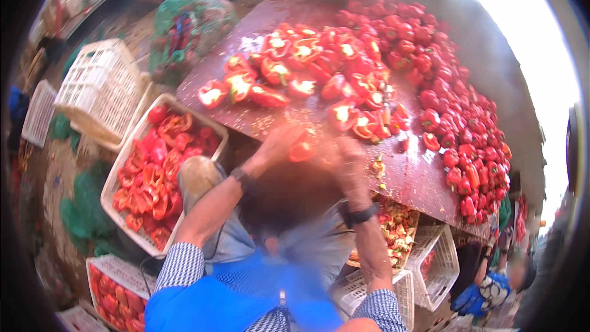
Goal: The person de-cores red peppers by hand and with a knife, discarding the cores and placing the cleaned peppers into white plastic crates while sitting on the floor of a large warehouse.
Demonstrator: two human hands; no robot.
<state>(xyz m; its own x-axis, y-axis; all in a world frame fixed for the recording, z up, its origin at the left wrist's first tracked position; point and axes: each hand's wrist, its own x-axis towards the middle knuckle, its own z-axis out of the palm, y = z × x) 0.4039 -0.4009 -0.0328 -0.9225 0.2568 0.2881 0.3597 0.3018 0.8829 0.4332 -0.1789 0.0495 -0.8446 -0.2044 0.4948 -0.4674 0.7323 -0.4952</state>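
My left hand (283, 140), blurred by motion, is at the near edge of a reddish table (258, 122), with a piece of red bell pepper (302, 148) at its fingers. My right hand (350, 159), also blurred, is just right of that piece with its fingers curled; whether it holds anything cannot be made out. Dark bands circle both wrists. Beyond the hands lie cut red pepper halves (276, 71) with pale cores and seeds showing. A slim tool, perhaps a knife (386, 101), rests among the halves at right. Pepper cores (379, 168) lie beside my right hand.
Whole red peppers (442, 83) are heaped along the table's far and right sides. At left, a white plastic crate (110, 189) holds cut peppers. A crate of pepper scraps (398, 233) stands below the table at right, near a white crate (435, 267). Another person (488, 290) is at lower right.
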